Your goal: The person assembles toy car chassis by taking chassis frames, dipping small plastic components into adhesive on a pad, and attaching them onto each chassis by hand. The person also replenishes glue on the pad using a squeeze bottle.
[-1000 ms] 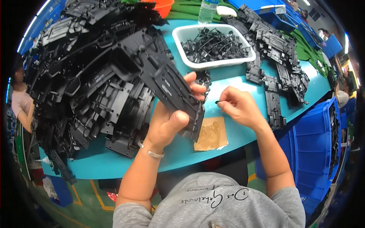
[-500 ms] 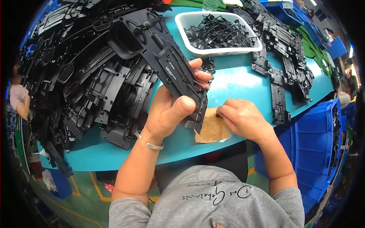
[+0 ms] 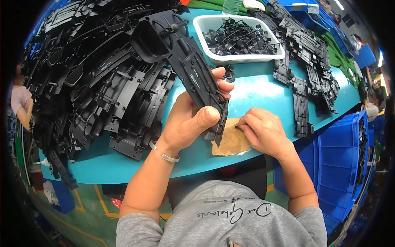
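Table (image 3: pixel 103 171), teal, across the middle of the frame, far edge mostly hidden under parts. Pile (image 3: pixel 90 82) of black parts at left and upper left, lower layers buried, single pieces hard to tell apart. Crate (image 3: pixel 335 156), blue, at right. Shirt (image 3: pixel 222 222), grey, cut off by the lower edge, dark script upside down across it. Stack (image 3: pixel 302 51) of overlapping black parts at upper right. Tray (image 3: pixel 247 58), white, at upper centre, heaped with small dark pieces. Part (image 3: pixel 193 70), black, slanted, just left of centre, white print too small to read. Left hand (image 3: pixel 188 122) clasped around the part's lower end, thumb in front, fingertips over the far edge. Right hand (image 3: pixel 263 129) right of centre, fingers curled, tips pinched together. Card (image 3: pixel 230 140), brown, below centre, upper right corner covered by right fingers; contact impossible to tell. Bit (image 3: pixel 237 126), dark, between right fingertips, barely visible.
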A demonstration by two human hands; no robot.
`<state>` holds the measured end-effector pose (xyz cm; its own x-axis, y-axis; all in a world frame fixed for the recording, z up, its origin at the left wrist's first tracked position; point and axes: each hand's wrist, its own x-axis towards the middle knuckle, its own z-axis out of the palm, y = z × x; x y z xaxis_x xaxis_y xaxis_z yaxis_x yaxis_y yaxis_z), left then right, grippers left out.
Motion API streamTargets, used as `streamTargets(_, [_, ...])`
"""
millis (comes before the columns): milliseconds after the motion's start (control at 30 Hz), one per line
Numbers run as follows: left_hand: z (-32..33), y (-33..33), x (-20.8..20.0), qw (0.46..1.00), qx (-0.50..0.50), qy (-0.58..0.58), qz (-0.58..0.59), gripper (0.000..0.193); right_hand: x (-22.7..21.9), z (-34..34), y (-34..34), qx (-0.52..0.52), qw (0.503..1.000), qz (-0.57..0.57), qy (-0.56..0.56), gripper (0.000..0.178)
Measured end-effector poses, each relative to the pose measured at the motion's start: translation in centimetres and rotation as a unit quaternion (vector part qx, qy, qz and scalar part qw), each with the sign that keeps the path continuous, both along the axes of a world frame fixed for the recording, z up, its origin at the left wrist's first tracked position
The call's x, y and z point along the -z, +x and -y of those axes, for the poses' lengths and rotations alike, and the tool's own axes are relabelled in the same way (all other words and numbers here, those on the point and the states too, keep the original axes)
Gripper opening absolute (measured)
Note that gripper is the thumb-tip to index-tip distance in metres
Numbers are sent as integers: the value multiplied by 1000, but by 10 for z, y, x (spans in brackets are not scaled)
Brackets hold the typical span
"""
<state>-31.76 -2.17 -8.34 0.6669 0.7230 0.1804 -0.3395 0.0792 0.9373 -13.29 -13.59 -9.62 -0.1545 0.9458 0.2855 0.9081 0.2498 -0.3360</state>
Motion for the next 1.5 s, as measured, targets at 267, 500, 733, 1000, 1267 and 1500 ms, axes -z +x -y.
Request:
streamTargets(267, [-1, 1, 1, 1000, 2, 2, -1, 113, -4, -1, -2, 8, 1000, 3, -5, 7])
streamTargets(500, [0, 3, 2, 1000, 15, -10, 6, 125, -15, 8, 13, 114, 874, -425, -206, 8])
streamTargets(733, [-4, 2, 12, 999, 28, -33, 26, 119, -1, 11, 19, 97, 573, -769, -266, 7])
streamTargets(1000, [-3, 2, 15, 998, 42, -41, 33, 116, -3, 11, 19, 102, 538, -789, -279, 5])
streamTargets(1267, [-4, 4, 13, 999, 31, -34, 19, 119, -4, 4, -1, 132, 943, -294, -81, 3])
streamTargets(1500, [-4, 3, 12, 999, 25, -28, 15, 117, 7, 2, -8, 98, 992, -74, -22, 2])
